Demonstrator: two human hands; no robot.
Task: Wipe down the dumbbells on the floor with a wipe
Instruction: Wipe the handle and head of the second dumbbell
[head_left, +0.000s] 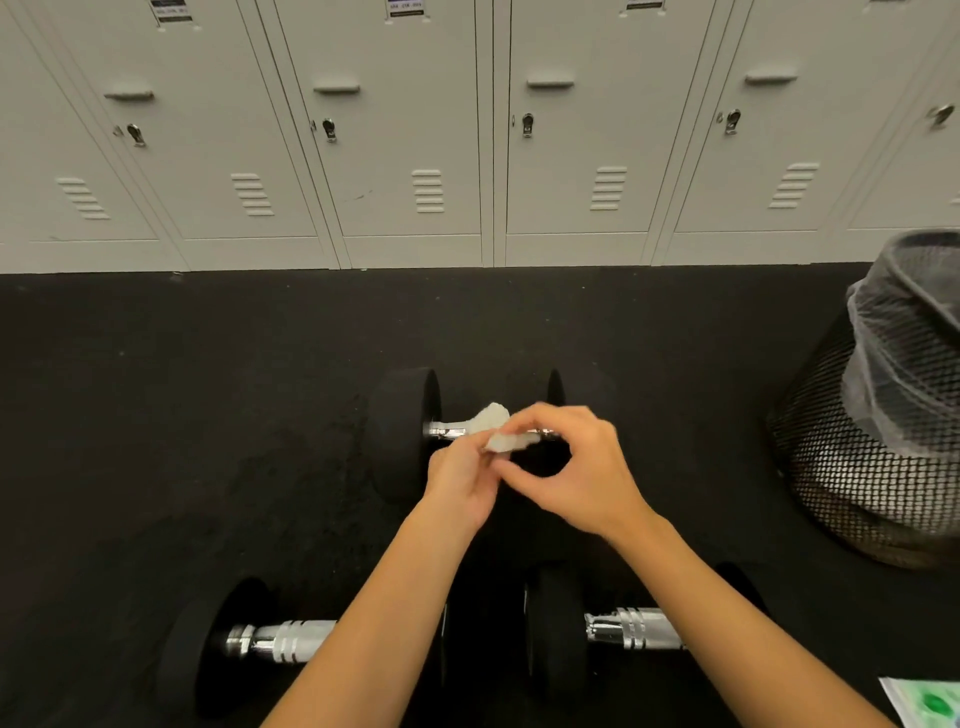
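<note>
Left hand (460, 483), right hand (569, 467): both pinching crumpled wipe (496, 428) above far dumbbell (405, 431). Near dumbbells (280, 639) under forearms. Progress uncertain; wiping likely unfinished.

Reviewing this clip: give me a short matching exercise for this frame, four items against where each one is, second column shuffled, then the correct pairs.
Things:
1. wipe
2. mesh bin
3. green packet
4. lockers

Places:
A. bottom right corner of the view
B. along the far edge of the floor
C. pinched between both hands, over the far dumbbell's handle
D. on the floor at the right, lined with a clear bag

Pairs: 1-C, 2-D, 3-A, 4-B
</note>
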